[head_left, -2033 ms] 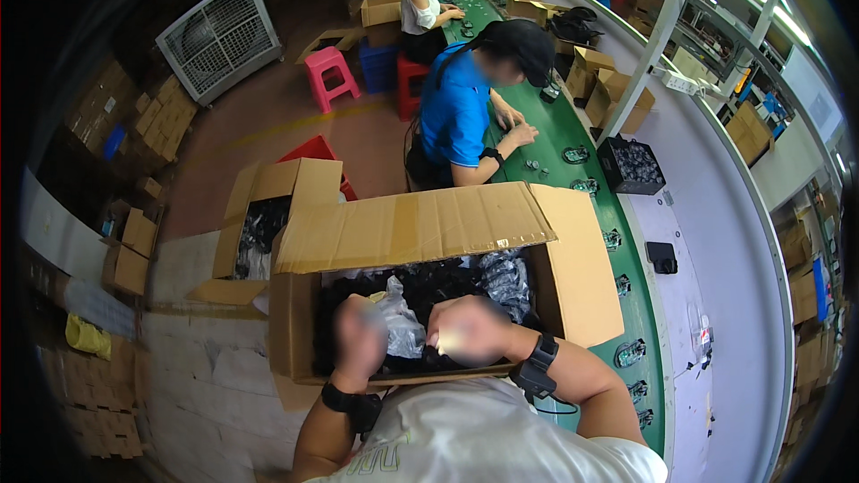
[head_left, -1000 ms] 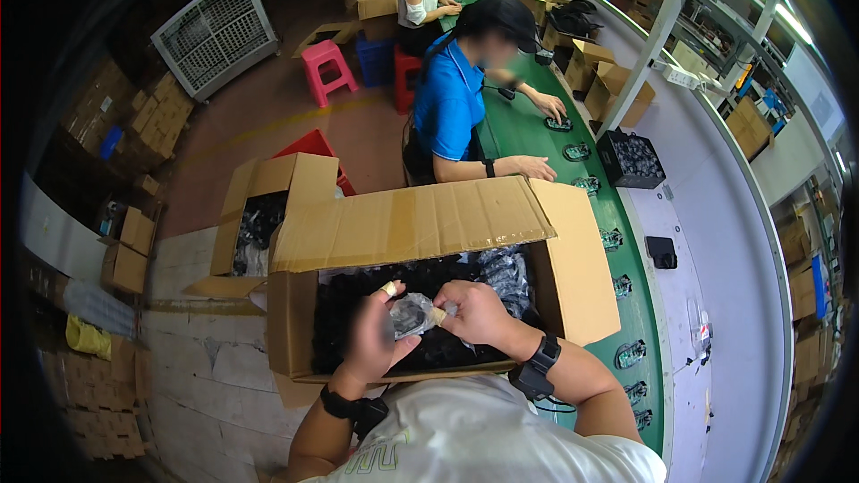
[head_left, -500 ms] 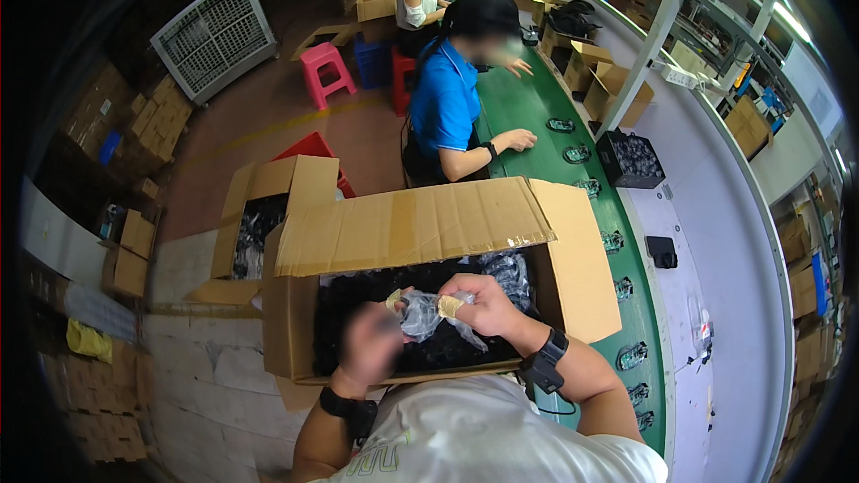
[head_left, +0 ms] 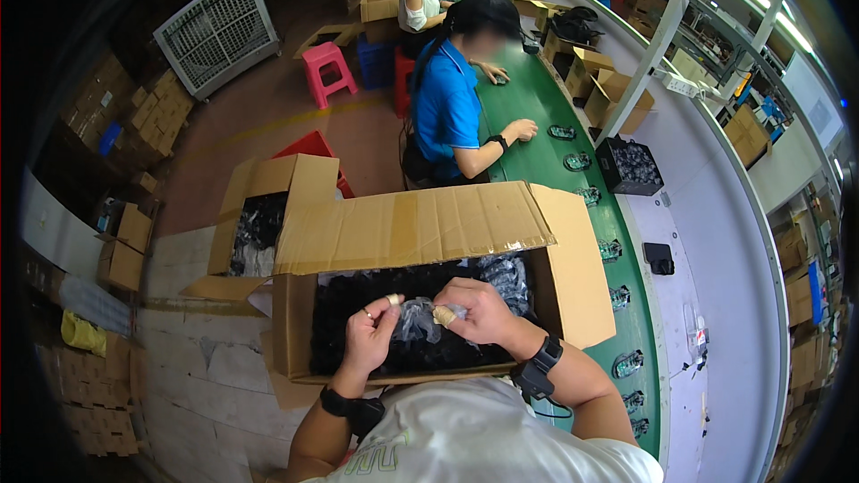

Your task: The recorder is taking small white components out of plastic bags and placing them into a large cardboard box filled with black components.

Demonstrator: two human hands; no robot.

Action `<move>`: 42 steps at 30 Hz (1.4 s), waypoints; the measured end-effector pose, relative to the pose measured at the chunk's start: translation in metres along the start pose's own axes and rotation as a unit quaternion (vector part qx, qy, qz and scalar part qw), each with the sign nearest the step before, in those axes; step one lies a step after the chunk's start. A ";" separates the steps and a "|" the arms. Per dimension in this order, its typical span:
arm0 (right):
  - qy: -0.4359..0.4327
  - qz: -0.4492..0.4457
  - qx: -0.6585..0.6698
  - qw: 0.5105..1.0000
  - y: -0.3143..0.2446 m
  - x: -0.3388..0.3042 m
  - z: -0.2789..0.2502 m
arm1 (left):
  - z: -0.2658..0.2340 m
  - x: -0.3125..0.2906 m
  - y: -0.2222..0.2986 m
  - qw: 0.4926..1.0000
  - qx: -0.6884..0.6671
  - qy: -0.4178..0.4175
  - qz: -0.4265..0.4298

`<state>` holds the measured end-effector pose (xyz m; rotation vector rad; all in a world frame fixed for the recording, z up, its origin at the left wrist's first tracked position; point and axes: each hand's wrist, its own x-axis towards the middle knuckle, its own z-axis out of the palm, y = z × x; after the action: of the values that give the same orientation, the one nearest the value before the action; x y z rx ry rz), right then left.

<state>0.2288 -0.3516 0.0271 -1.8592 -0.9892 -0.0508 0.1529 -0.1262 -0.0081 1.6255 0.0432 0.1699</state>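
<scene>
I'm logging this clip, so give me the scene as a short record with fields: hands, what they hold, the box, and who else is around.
Left hand: left hand pinches one side of a small clear plastic bag
Right hand: right hand grips the bag's other side
Position: both hands over an open cardboard box of dark bagged parts
Nearby box: second open carton further to the left
Other people: a person in a blue shirt seated at the green conveyor
</scene>
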 end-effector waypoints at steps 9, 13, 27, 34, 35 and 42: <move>0.097 -0.132 -0.142 0.976 -0.019 0.007 -0.016 | -0.013 0.011 0.025 0.939 0.218 0.119 0.238; 0.098 -0.053 -0.209 0.972 -0.011 0.011 -0.011 | -0.018 0.022 0.037 0.904 0.290 0.130 0.285; 0.232 -0.024 -0.090 0.968 -0.006 0.005 -0.012 | -0.007 0.002 0.033 0.969 -0.128 -0.067 0.203; 0.241 -0.033 -0.080 0.967 0.008 -0.001 -0.012 | 0.019 -0.001 0.044 0.955 -0.074 -0.091 0.273; 0.240 -0.029 -0.077 0.967 0.007 0.000 -0.010 | 0.018 0.000 0.053 0.948 -0.029 -0.093 0.305; 0.152 -0.047 -0.049 0.986 -0.006 0.005 -0.006 | 0.038 0.011 0.091 0.864 0.210 -0.139 0.436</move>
<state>0.2308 -0.3524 0.0367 -1.8254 -0.8705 -0.4347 0.1620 -0.1686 0.0818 1.9890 -0.9537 0.6523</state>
